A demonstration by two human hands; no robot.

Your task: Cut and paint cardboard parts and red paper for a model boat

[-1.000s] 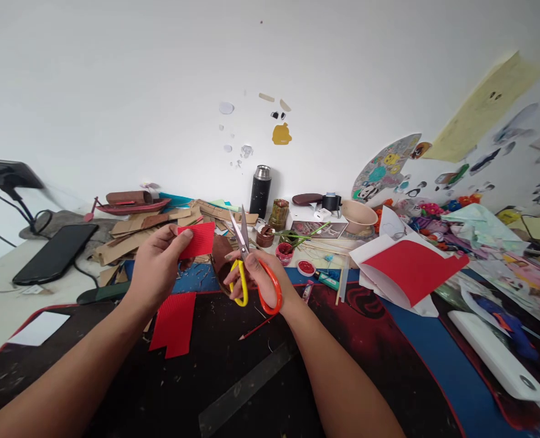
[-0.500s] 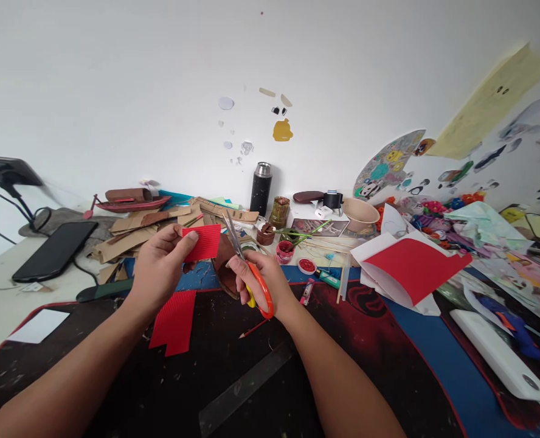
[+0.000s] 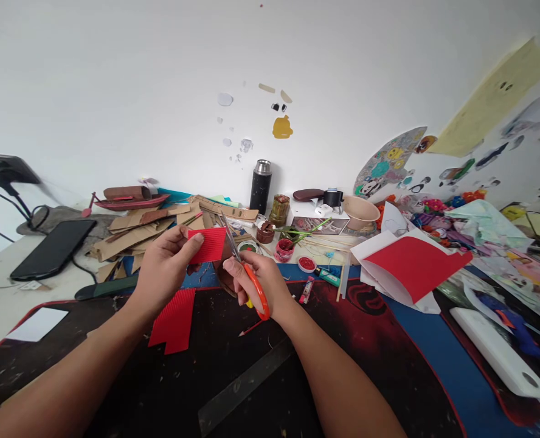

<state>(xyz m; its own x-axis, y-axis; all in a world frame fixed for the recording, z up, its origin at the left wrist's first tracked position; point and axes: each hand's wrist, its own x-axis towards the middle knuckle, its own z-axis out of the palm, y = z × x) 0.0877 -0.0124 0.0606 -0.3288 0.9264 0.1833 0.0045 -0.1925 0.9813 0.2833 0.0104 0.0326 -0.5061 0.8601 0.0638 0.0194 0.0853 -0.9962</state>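
Note:
Pinched between the thumb and fingers of my left hand [image 3: 168, 258] is a small rectangle of ridged red card [image 3: 210, 244]. My right hand [image 3: 258, 280] grips orange-handled scissors [image 3: 256, 292], whose metal blades point up and left beside the card's right edge. Whether the blades touch the card is too fine to tell. A larger ridged red piece [image 3: 179, 322] with a notched lower edge lies on the dark mat [image 3: 151, 389], below my left hand. Behind the scissors sits a brown object [image 3: 225, 274], partly hidden.
Cardboard scraps [image 3: 128, 234] are piled at the back left, near a black phone [image 3: 53, 249]. A black flask [image 3: 261, 188] stands by the wall. Open red paint [image 3: 307, 264] sits right of my hands. A clear ruler [image 3: 247, 383] and a pencil [image 3: 250, 328] lie in front.
The small red card in my left hand has moved slightly right, towards the scissors. The scissor blades look closer together, and their tips have shifted slightly left.

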